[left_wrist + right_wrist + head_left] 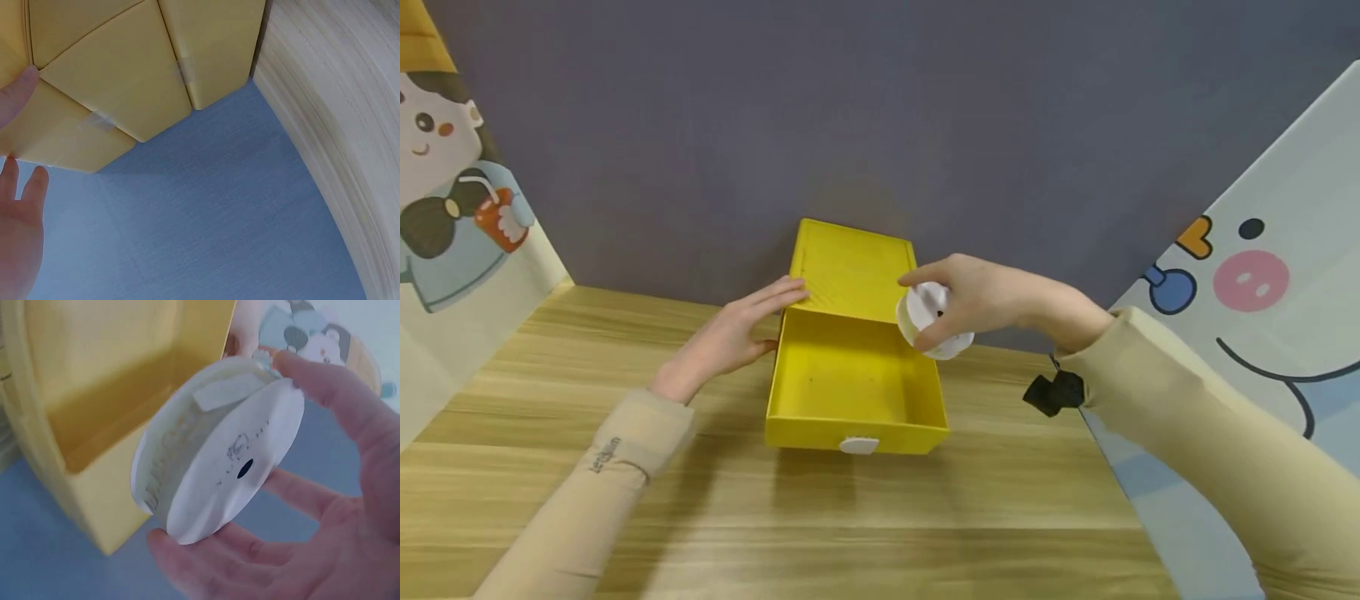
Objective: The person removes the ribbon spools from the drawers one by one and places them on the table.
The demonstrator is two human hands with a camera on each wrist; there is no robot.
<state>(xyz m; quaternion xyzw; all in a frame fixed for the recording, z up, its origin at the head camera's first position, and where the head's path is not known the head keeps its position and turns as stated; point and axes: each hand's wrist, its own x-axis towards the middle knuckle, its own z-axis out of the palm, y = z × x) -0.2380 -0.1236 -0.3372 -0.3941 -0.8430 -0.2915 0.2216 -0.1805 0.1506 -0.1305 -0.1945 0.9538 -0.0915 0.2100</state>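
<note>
A yellow box (853, 271) stands against the dark wall with its drawer (805, 433) pulled out toward me. The drawer's inside shows bare, and a white tab (859, 446) sits on its front. My left hand (730, 337) rests at the box's left edge, fairly straight fingers on the top and thumb by the side. A white ribbon spool (237, 481) is gripped in my right hand (985, 296), thumb and fingers around its rims. The spool is tilted above the drawer's right rear corner, and some pale ribbon shows wound between its discs.
The box stands on a wood-grain table (1000, 500). A dark wall (880, 125) rises right behind it. Cartoon-printed panels flank the table at the left (460, 208) and right (1285, 250). A black piece (1054, 393) hangs by my right sleeve.
</note>
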